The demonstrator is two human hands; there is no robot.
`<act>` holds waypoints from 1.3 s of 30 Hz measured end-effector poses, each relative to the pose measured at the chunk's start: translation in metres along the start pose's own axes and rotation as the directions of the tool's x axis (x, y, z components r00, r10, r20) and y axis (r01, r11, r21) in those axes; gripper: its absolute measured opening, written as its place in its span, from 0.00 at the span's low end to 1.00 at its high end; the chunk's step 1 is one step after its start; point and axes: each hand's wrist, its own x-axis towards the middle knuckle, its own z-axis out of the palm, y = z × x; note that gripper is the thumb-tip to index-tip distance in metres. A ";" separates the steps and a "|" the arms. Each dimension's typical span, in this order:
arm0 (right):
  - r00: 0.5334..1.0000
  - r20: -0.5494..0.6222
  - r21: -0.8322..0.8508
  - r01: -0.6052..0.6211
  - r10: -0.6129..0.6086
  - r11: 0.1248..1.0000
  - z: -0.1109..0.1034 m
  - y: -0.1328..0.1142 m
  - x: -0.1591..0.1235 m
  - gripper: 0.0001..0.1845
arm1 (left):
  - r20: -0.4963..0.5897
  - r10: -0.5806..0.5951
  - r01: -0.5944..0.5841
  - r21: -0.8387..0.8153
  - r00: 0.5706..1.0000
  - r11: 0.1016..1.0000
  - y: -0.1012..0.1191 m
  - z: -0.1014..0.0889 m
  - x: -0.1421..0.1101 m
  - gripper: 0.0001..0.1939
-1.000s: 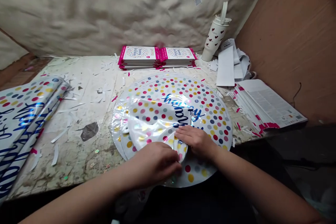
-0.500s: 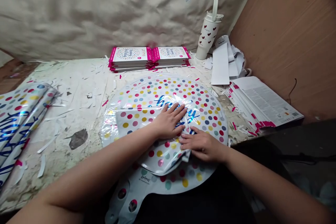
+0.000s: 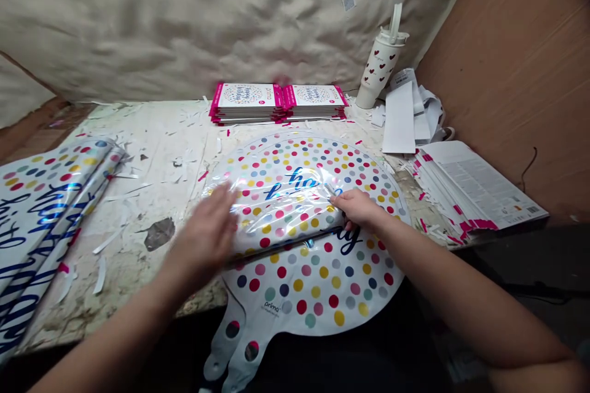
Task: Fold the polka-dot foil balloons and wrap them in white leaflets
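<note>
Flat, dotted foil balloons (image 3: 318, 304) lie layered at the table's front edge, their tails with holes pointing toward me. On top lies a shiny dotted foil balloon (image 3: 286, 221), partly folded over, with blue lettering showing. My right hand (image 3: 362, 209) pinches the right end of its fold, fingertips closed on the foil. My left hand (image 3: 205, 233) is at the left end of the fold, smeared by motion; whether it touches the foil I cannot tell.
Folded dotted balloons (image 3: 55, 215) lie at the left. Two stacks of printed packets (image 3: 251, 98) stand at the back. A white tumbler (image 3: 380, 67), paper strips (image 3: 400, 120) and a fanned pile of cards (image 3: 488, 184) are at the right. Paper scraps litter the table (image 3: 152, 166).
Both hands lay flat on the top balloon before. My left hand has moved left to its edge, and my right hand now pinches the fold. The top balloon is folded narrower. The view has shifted slightly.
</note>
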 end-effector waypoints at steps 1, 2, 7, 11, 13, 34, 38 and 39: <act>1.000 -0.011 -0.022 0.001 -0.001 1.000 -0.001 -0.001 0.001 0.18 | 0.010 0.162 -0.162 -0.020 0.987 0.987 0.016 0.004 -0.003 0.26; 1.000 -0.024 -0.050 0.004 -0.005 0.999 -0.001 -0.002 -0.001 0.19 | 0.058 0.293 -0.293 -0.018 0.954 0.956 0.032 0.011 -0.007 0.27; 0.938 -0.206 -0.318 0.207 -0.280 0.925 0.011 -0.008 -0.029 0.25 | 0.262 0.365 -0.378 -0.004 0.893 0.926 0.061 0.046 -0.021 0.35; 0.538 0.210 -0.671 0.687 -0.816 0.280 0.039 0.008 -0.051 0.29 | 0.269 0.369 -0.381 -0.008 0.890 0.924 0.051 0.049 -0.024 0.37; 0.491 0.358 -0.688 0.714 -0.794 0.131 0.044 0.020 -0.049 0.27 | 0.282 0.363 -0.373 -0.018 0.888 0.928 0.050 0.046 -0.025 0.37; 0.367 0.089 -0.639 0.734 -0.926 0.230 0.018 0.066 -0.052 0.37 | 0.318 0.572 -0.503 -0.277 0.756 0.819 0.055 0.038 0.002 0.29; 0.176 0.434 -0.496 0.865 -0.884 -0.072 0.019 0.057 -0.047 0.22 | 0.314 0.669 -0.595 -0.306 0.674 0.743 0.045 0.041 -0.003 0.29; 0.200 0.428 -0.470 0.882 -0.881 -0.029 0.018 0.055 -0.047 0.19 | 0.280 0.679 -0.606 -0.307 0.679 0.733 0.042 0.041 -0.007 0.27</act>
